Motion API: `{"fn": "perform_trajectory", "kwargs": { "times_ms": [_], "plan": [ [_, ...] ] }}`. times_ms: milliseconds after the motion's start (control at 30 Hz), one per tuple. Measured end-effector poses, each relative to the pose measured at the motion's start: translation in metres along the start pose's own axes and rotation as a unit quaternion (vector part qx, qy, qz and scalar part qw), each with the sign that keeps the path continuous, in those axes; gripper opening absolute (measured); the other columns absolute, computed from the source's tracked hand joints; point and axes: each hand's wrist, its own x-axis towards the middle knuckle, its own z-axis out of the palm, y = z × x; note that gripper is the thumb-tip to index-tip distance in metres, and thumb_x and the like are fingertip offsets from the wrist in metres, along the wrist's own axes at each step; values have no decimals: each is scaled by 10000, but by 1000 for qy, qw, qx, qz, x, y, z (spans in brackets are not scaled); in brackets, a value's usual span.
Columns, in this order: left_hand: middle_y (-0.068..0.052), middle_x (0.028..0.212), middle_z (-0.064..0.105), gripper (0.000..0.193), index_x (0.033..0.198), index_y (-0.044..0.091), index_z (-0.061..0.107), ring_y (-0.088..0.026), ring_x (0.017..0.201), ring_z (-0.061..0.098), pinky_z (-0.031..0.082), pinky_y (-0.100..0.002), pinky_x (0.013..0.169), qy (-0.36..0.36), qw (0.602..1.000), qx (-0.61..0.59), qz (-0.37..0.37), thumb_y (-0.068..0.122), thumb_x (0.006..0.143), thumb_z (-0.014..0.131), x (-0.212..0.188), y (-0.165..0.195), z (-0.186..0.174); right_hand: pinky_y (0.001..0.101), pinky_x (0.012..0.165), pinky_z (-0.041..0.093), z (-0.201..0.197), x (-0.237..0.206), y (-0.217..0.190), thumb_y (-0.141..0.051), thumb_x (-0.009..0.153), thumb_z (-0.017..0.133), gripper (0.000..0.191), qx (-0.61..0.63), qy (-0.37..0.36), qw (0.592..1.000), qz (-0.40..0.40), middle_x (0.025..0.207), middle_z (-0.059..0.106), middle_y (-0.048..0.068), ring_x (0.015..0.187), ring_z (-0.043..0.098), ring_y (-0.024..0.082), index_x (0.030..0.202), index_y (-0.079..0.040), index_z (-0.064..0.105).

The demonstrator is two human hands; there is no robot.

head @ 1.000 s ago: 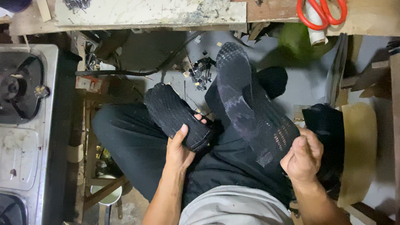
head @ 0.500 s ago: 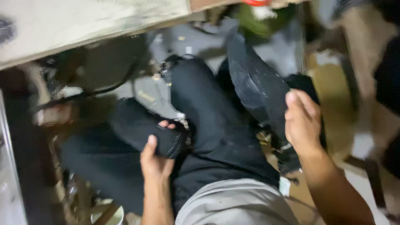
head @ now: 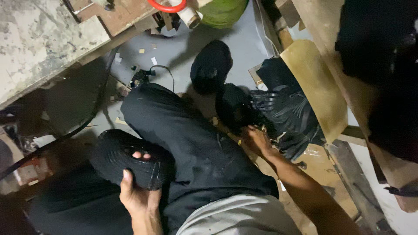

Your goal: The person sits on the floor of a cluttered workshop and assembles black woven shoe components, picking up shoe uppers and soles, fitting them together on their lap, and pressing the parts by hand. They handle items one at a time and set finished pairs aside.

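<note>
I sit with black trousers [head: 187, 148] across my lap. My left hand [head: 138, 195] grips a black ribbed shoe sole [head: 124, 159] from below, beside my left knee. My right hand [head: 257, 141] reaches out low to the right, its fingers curled onto the near end of a long black shoe [head: 217, 82] that lies on the grey floor [head: 183, 52]. Just right of that hand is a heap of black straps [head: 289, 117]. The fingertips are lost in the dark material.
A worn workbench top [head: 39, 39] overhangs at upper left, with red scissor handles [head: 167, 6] at its edge. A green container [head: 224, 11] and a white tube [head: 190, 16] sit beyond. A tan board [head: 313, 87] leans at right. A black cable [head: 87, 119] crosses the floor.
My right hand has swung the long black shoe down from my lap to the floor at the right. My view has turned right. The left hand keeps its hold on the sole.
</note>
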Motion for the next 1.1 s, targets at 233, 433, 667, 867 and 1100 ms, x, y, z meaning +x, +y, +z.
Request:
{"fn": "perform_trajectory", "kwargs": {
  "times_ms": [233,433,667,867,1100],
  "plan": [
    [-121,1300,638,543,1431,-13,509,-299,1273,577,450,-498,1131,10,1000,24,9,268,992,660,7,-2,6,471,966,521,24,28,-5,-188,980,535,330,160,6,980,118,1242,671,188,1160,642,351,1255,-56,662],
    [-185,1302,635,590,1427,-28,508,-341,1271,579,442,-506,1138,3,1000,16,17,392,1028,621,2,0,20,455,844,529,11,50,3,-201,946,589,307,128,-49,987,80,1158,702,160,1000,678,331,1206,-77,696],
    [-274,1267,638,762,1414,-43,514,-439,1192,609,461,-549,1093,2,999,23,41,601,1007,484,9,-4,36,365,670,556,-98,25,-35,-178,913,717,234,304,149,940,-44,972,763,119,758,729,249,1120,-78,760],
    [-260,1343,636,829,1380,-86,544,-398,1252,618,467,-522,1128,-98,995,7,10,649,1001,480,16,-8,46,229,630,534,-209,-32,-140,-53,871,774,262,432,144,866,-205,857,694,52,716,678,116,1130,-30,737],
    [-212,1396,620,814,1409,-52,527,-331,1294,617,462,-492,1152,-141,990,-18,-12,647,999,454,6,9,44,256,640,531,-210,-42,-223,-75,730,862,336,359,131,869,-316,972,678,101,737,639,149,1025,4,725]
  ]
}}
